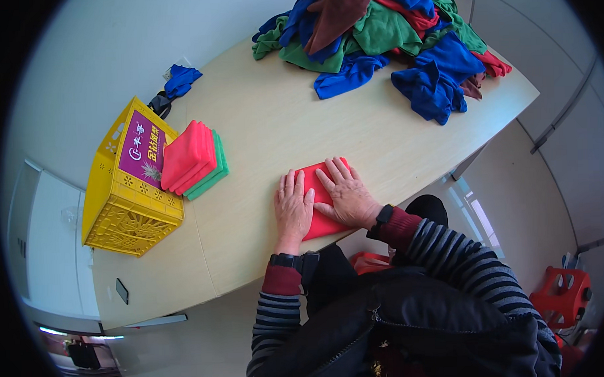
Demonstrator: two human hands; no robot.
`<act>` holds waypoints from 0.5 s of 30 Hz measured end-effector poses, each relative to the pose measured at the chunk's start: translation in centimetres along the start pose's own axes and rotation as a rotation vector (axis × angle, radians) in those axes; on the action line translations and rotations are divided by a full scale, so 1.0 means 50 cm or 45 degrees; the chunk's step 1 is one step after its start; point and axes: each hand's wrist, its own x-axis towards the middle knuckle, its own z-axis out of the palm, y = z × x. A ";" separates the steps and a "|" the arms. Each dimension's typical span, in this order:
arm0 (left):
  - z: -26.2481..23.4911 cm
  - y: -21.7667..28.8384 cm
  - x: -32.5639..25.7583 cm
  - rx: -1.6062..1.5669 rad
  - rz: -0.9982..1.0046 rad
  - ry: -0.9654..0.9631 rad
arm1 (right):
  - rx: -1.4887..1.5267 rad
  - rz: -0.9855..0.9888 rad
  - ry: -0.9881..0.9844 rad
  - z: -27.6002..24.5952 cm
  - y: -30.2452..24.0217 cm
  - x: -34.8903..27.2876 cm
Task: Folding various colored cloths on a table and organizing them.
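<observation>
Two-handed, pressing down on smooth red cloth rectangle (322,224) – with left hand (293,207) flat, thumb out, right hand (349,197) spread. Resting on pale, smooth tabletop (260,133).

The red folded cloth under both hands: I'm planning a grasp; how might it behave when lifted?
The red cloth is probably floppy, like the crumpled cloths beyond. Lying low and flat, it's perhaps light and unlikely to roll.

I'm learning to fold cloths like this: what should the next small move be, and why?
Probably smooth the red cloth outward: the left hand and right hand rest spread on it, and the stacked cloths nearby are neatly folded.
</observation>
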 end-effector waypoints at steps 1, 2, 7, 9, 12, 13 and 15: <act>0.001 0.001 -0.001 0.000 0.001 -0.006 | -0.008 -0.005 0.006 0.000 0.001 0.000; 0.003 -0.001 -0.001 0.006 0.001 -0.003 | -0.016 -0.011 0.017 0.002 0.002 0.000; 0.006 0.000 -0.001 0.039 -0.001 0.002 | -0.028 -0.013 0.041 0.005 0.001 -0.006; 0.004 0.003 -0.002 0.050 0.000 0.007 | -0.038 -0.012 0.037 0.004 0.000 -0.009; 0.000 0.011 -0.013 0.087 -0.034 -0.037 | -0.054 -0.005 0.045 0.001 -0.006 -0.018; -0.002 0.014 -0.016 0.088 -0.030 -0.031 | -0.062 0.004 0.045 0.000 -0.008 -0.023; -0.007 0.018 -0.021 0.122 -0.017 -0.063 | -0.073 0.013 0.048 0.001 -0.013 -0.036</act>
